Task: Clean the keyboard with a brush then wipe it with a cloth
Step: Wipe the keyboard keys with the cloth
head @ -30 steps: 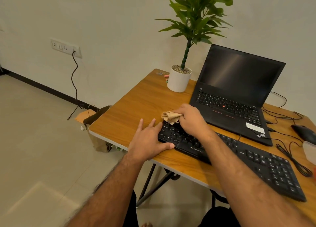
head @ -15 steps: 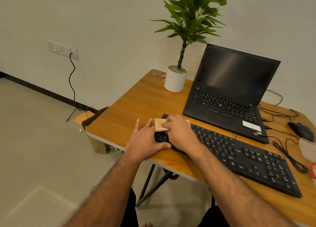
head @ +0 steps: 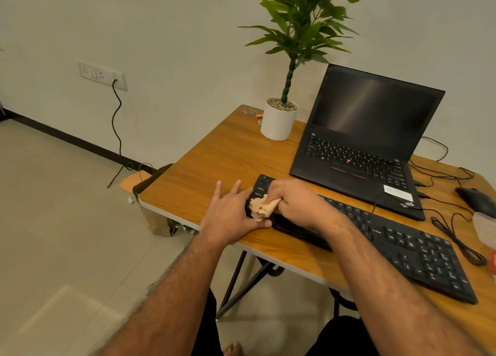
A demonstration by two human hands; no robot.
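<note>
Head view: right hand (head: pixel 298 202) clenched round crumpled tan cloth (head: pixel 261 206), grip pressing it onto left end of black keyboard (head: pixel 402 245). Left hand (head: pixel 230 216) flat, fingers straight, bracing keyboard's left edge, thumb along front edge. Keyboard lying diagonally near counter (head: pixel 214 167) front edge. Behind: open laptop (head: pixel 362 141), potted plant (head: pixel 280 119). Far right: mouse (head: pixel 476 201).

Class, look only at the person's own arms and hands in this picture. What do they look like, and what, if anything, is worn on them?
Both forearms are bare up to the frame's edge, with visible hair: no sleeves show. The left hand and the right hand wear no gloves, and no watch, bracelet or ring can be seen. Nails look short. Dark clothing shows only below, at the lap.
</note>
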